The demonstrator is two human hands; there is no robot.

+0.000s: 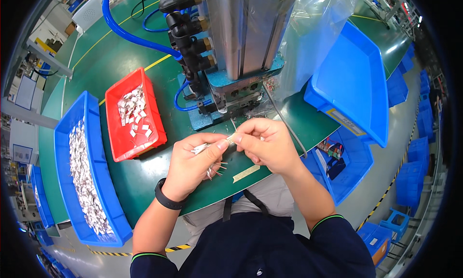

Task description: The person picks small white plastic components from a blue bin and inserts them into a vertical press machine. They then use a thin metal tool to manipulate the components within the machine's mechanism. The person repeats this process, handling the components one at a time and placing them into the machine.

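My left hand (190, 157), with a black band on its wrist, is closed around a bunch of small white parts with thin wire leads (216, 169). Its thumb and forefinger meet the fingertips of my right hand (270, 145) at a small pale part (231, 138), which both hands pinch. The fingers partly cover this piece, so its exact shape is hidden. Just beyond the fingertips stands a pneumatic press (241, 92), with a metal body, a teal base, black fittings and blue hoses.
Left of my hands are a red bin (112, 128) of white parts and a long blue bin (108, 201) heaped with similar pieces. At right, a blue bin (349, 70) rests above another blue bin (359, 169). A thin metal rod (284, 118) slants beside the press on the green table (149, 181).
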